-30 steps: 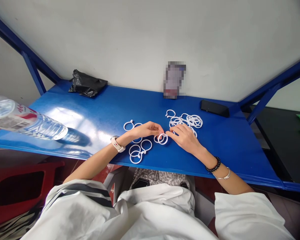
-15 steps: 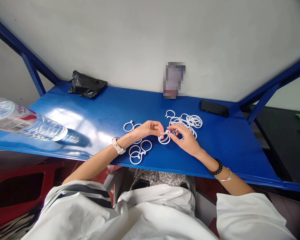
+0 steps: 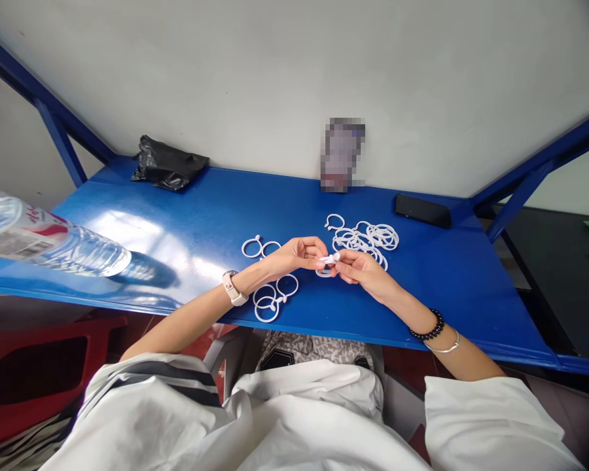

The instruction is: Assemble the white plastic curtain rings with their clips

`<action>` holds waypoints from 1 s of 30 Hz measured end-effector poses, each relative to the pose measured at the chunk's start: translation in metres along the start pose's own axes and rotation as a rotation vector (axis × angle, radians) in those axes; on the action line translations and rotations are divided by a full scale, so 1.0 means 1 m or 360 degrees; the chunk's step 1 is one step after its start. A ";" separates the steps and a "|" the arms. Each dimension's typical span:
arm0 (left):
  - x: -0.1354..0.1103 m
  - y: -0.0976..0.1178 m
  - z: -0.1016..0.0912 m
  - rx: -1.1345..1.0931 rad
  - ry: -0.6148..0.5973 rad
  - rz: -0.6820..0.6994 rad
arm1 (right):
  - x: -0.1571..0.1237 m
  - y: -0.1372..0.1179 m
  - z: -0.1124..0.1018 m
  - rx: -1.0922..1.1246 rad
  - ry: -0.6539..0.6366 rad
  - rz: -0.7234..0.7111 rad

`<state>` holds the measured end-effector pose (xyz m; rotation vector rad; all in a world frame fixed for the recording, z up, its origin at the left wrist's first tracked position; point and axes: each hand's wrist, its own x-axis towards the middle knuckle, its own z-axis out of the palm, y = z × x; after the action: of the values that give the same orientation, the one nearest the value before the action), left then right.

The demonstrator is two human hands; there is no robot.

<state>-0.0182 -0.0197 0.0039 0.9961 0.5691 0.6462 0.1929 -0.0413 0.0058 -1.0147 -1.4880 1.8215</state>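
Between my two hands is a white plastic ring (image 3: 324,273) with a small knob at its top, tilted and partly covered by fingers. My left hand (image 3: 305,253) pinches it from the left side. From the right, my right hand (image 3: 360,267) grips it near the knob with thumb and fingertips. Under and beside my left forearm lie several similar loose rings (image 3: 287,285), some of them overlapping. A tangled heap of white rings (image 3: 383,237) rests just beyond my right hand.
The rings lie on a blue table (image 3: 216,203). A water bottle (image 3: 98,252) stands at the left, and a black plastic bag (image 3: 169,167) sits by the wall. A black phone (image 3: 422,210) lies at the back right. A blurred-out upright object (image 3: 342,157) leans against the wall.
My right hand has turned and its fingers have closed in around the knob. The held ring has tilted and rises slightly, now more hidden by my fingers.
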 end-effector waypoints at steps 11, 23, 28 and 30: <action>-0.006 0.009 0.001 0.0429 -0.0213 -0.0087 | 0.000 0.000 0.002 0.0092 -0.0196 0.0029; -0.007 0.002 0.010 0.0562 -0.0255 0.0186 | -0.001 0.000 0.004 -0.0067 -0.0208 -0.0214; -0.007 -0.001 0.013 0.0520 -0.0271 0.0197 | -0.003 0.002 0.012 0.0045 -0.0182 -0.0216; -0.008 0.000 0.015 0.0462 -0.0277 0.0192 | -0.004 0.002 0.014 0.0093 -0.0206 -0.0221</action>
<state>-0.0134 -0.0336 0.0116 1.3533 0.4590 0.5860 0.1836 -0.0522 0.0056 -0.7583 -1.5313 1.8489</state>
